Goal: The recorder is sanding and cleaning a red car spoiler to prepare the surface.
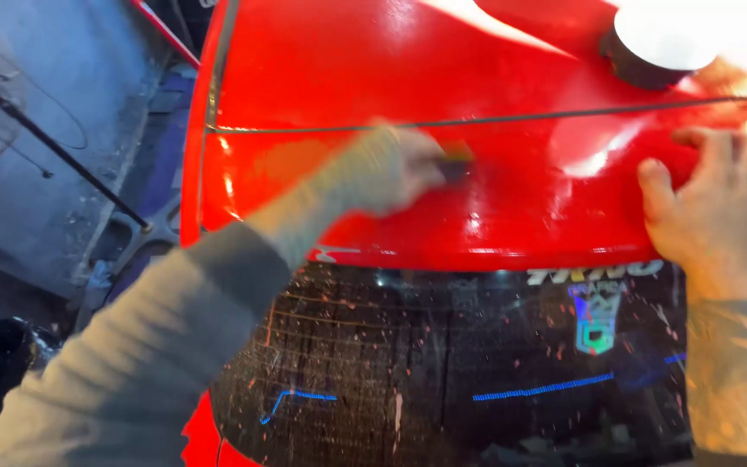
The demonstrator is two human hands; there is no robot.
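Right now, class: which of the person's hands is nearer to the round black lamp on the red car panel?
Right. The right hand rests flat on the red panel just below the lamp; the blurred left hand, gripping a small dark pad, is farther left.

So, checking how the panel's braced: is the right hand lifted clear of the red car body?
No, the right hand lies flat, palm down, on the red car body.

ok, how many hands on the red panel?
2. The left hand, blurred, presses a small dark object against the red panel near its middle; the right hand lies flat at the panel's right edge. None other visible.
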